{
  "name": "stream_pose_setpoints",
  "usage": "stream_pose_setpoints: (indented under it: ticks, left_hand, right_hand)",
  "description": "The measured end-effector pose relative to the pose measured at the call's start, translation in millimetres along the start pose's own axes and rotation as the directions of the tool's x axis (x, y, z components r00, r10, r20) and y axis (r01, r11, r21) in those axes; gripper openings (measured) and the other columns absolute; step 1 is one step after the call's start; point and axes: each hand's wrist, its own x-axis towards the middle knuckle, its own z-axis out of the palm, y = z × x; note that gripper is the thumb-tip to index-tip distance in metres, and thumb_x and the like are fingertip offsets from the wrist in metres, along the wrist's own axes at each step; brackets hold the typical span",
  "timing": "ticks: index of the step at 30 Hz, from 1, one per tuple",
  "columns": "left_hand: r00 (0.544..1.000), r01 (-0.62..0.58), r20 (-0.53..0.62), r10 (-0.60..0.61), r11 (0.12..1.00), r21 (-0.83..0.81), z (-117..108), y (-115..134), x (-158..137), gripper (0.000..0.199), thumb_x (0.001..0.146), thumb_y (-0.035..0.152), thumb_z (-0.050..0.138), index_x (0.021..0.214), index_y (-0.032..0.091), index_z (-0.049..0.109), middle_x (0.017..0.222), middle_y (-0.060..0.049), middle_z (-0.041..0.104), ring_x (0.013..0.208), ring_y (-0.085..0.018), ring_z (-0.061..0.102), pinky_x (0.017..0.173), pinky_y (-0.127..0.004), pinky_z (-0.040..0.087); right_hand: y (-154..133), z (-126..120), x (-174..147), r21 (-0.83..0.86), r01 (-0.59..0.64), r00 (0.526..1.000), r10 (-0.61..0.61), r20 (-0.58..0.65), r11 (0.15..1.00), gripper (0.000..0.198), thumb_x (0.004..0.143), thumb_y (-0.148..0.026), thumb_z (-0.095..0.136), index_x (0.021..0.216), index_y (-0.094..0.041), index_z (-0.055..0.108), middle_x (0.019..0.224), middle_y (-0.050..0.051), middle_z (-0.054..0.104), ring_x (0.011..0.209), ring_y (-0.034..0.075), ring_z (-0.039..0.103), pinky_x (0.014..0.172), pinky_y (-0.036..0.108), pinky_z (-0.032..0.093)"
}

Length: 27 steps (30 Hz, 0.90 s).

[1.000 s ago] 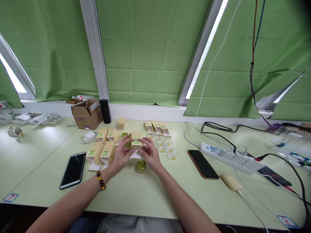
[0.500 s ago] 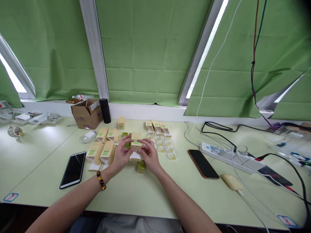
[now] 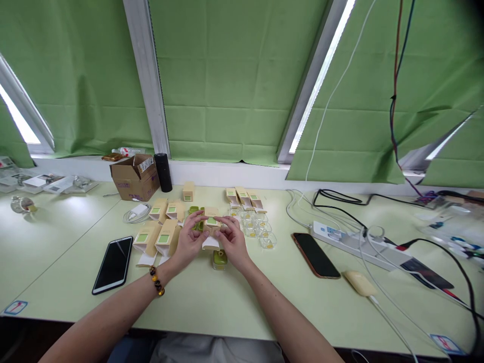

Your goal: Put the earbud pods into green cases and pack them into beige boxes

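Green blinds (image 3: 227, 75) across slanted windows behind. Pale green surface (image 3: 212, 302) below, strewn with a cardboard box (image 3: 135, 177), power strip (image 3: 359, 244), two phones (image 3: 113, 263) and rows of tan cartons (image 3: 157, 237). At centre, left hand (image 3: 189, 242) and right hand (image 3: 233, 243), fingers closed around one small tan box (image 3: 212, 222), lifted just above a green case (image 3: 220, 258).

Green blinds (image 3: 227, 75) cover bright windows behind a pale green table (image 3: 227, 302) with a white sill (image 3: 227, 174).
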Motion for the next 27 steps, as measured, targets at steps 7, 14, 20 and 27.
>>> stream_pose_setpoints:
  ticks: [7,14,20,27]
  left_hand:
    - [0.989,0.0,0.15,0.012,0.997,-0.078,-6.6,-0.3,-4.5,0.055,0.1,0.05,0.062,0.152,0.032,0.059,0.171,-0.013,0.032,0.129,-0.033,0.061,0.084,-0.04,0.063]
    - [0.966,0.075,0.258,-0.03,0.983,-0.165,-1.8,-1.0,-7.1,0.09,0.086,0.057,0.081,0.163,0.036,0.041,0.177,-0.014,0.014,0.136,-0.039,0.06,0.099,-0.048,0.063]
    - [0.978,0.116,0.192,-0.076,0.971,-0.209,2.4,4.5,-6.9,0.068,0.095,0.048,0.072,0.157,0.033,0.047,0.172,-0.015,0.02,0.12,-0.031,0.067,0.08,-0.041,0.069]
    - [0.995,0.063,0.09,-0.048,0.984,-0.169,2.7,4.1,-6.4,0.055,0.1,0.048,0.066,0.148,0.027,0.052,0.162,-0.017,0.033,0.092,-0.018,0.068,0.068,-0.034,0.068]
  right_hand:
    - [1.5,-3.2,3.2,0.048,-0.031,0.999,0.032,-0.018,0.998,0.04,0.089,-0.039,0.077,0.128,-0.031,0.074,0.132,0.008,0.047,0.079,0.012,0.069,0.079,0.035,0.067]
    - [1.5,-4.4,3.8,0.052,-0.06,0.997,0.063,-0.047,0.997,0.043,0.088,-0.039,0.079,0.13,-0.03,0.073,0.132,0.007,0.044,0.08,0.011,0.07,0.085,0.037,0.066]
    - [-2.2,-3.1,1.9,0.067,-0.056,0.998,0.056,-0.002,0.996,0.042,0.09,-0.038,0.078,0.131,-0.032,0.073,0.134,0.008,0.044,0.087,0.014,0.07,0.093,0.04,0.065]
    - [-5.2,-3.9,-2.9,0.038,0.002,0.996,-0.005,0.086,0.999,0.043,0.095,-0.036,0.071,0.138,-0.037,0.07,0.137,0.007,0.039,0.101,0.017,0.069,0.103,0.044,0.061]
